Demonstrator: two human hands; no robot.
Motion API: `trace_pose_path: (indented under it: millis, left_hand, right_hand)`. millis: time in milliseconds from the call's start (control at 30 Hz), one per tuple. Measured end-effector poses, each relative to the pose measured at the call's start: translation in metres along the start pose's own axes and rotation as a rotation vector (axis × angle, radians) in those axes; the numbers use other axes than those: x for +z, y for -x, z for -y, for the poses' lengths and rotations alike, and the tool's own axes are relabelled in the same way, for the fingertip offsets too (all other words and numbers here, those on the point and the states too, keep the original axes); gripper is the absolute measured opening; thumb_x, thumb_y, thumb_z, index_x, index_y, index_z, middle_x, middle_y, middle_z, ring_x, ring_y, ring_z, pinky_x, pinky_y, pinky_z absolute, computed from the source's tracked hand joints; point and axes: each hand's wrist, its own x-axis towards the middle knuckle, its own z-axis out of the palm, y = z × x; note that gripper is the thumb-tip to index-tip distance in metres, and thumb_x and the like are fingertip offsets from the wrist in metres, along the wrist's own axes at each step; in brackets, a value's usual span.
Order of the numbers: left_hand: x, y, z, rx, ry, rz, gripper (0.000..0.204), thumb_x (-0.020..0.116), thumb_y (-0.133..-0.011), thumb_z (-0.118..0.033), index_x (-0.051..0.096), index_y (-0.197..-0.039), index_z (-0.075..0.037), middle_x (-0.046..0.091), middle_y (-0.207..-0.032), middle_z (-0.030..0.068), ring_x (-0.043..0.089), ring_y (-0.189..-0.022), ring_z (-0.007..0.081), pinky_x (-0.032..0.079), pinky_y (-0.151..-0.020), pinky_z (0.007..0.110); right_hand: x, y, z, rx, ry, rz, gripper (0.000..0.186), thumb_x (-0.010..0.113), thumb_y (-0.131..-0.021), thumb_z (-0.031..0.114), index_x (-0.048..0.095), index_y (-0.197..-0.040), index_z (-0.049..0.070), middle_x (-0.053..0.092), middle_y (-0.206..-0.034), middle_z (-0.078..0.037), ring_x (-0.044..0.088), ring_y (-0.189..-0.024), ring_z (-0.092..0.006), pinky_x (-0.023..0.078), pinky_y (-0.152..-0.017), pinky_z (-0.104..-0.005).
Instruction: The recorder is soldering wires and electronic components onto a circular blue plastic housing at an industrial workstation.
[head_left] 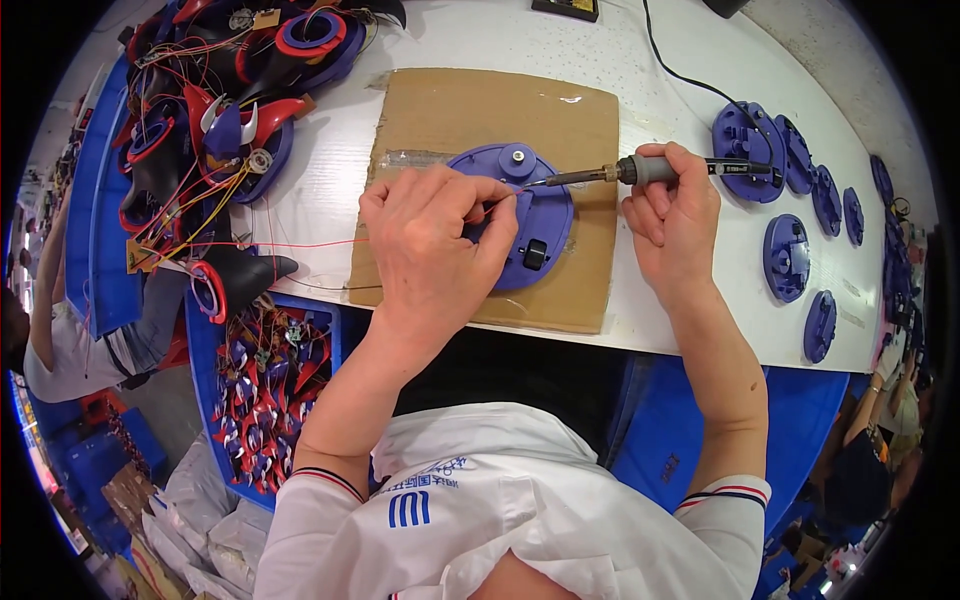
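Note:
My right hand (670, 210) grips a soldering iron (640, 170), held sideways with its tip over a purple oval plastic part (540, 255) on a cardboard sheet (490, 110). My left hand (440, 225) bends over the left side of that part, fingertips pinched at a thin wire (515, 192) beside the iron's tip. A red wire (310, 241) runs from the left into this hand. The part has a round post (518, 157) at the top and a small black component (535, 255) lower down; its middle left is hidden by my fingers.
Piled red, black and purple assemblies (240, 130) with wires fill the left, above a blue bin (330, 340) of small pieces. Several purple shells (785, 255) lie at right on the white table (680, 330). A black cord (680, 75) crosses the back. Co-workers (60, 350) (870, 430) are at both sides.

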Motion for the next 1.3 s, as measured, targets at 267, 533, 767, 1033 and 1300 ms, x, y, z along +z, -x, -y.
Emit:
trace_pose_path:
  millis: [267,533,767,1033,1300]
  left_hand:
    - [0.0001,-0.0007,-0.0008,0.021,-0.012,-0.002,0.010,0.070,-0.069,-0.004,0.065,-0.072,-0.012,0.051,-0.064,-0.0048,0.044,-0.062,0.0114,0.032,-0.078,0.029]
    - [-0.0004,-0.0017,-0.0024,0.026,-0.028,-0.001,0.009,0.070,-0.069,-0.004,0.065,-0.071,-0.011,0.051,-0.063,-0.0049,0.044,-0.061,0.0116,0.032,-0.077,0.029]
    - [0.0015,-0.0029,-0.0026,0.041,-0.038,-0.006,0.010,0.070,-0.068,-0.003,0.065,-0.070,-0.011,0.051,-0.063,-0.0048,0.043,-0.060,0.0117,0.032,-0.076,0.029]
    - [0.0008,-0.0029,-0.0013,0.035,-0.046,-0.016,0.010,0.070,-0.067,-0.004,0.064,-0.069,-0.012,0.051,-0.062,-0.0047,0.043,-0.061,0.0129,0.032,-0.076,0.030]
    - [0.0014,-0.0015,-0.0026,0.043,-0.060,-0.024,0.010,0.070,-0.066,-0.005,0.063,-0.069,-0.012,0.053,-0.068,-0.0034,0.045,-0.070,0.0158,0.032,-0.078,0.031]
  right_hand:
    - [0.0006,0.0003,0.0005,-0.002,0.000,0.004,0.026,0.049,-0.092,0.025,0.062,-0.088,0.003,0.031,-0.046,0.005,0.020,-0.034,-0.0038,0.020,-0.038,-0.0193]
    - [-0.0005,-0.0001,-0.0002,0.002,-0.017,0.009,0.025,0.050,-0.091,0.025,0.062,-0.087,0.003,0.031,-0.046,0.005,0.020,-0.034,-0.0040,0.019,-0.038,-0.0192]
    - [-0.0003,0.0002,0.0019,-0.010,-0.030,-0.012,0.025,0.050,-0.091,0.024,0.062,-0.087,0.003,0.031,-0.046,0.005,0.020,-0.034,-0.0039,0.019,-0.037,-0.0191]
    - [0.0028,-0.0003,0.0038,-0.006,-0.083,-0.037,0.025,0.050,-0.091,0.024,0.062,-0.089,0.002,0.031,-0.046,0.005,0.019,-0.033,-0.0040,0.018,-0.036,-0.0192]
    - [0.0004,-0.0023,0.0064,-0.035,-0.135,-0.015,0.026,0.049,-0.091,0.023,0.062,-0.091,0.001,0.031,-0.045,0.006,0.018,-0.033,-0.0037,0.017,-0.035,-0.0191]
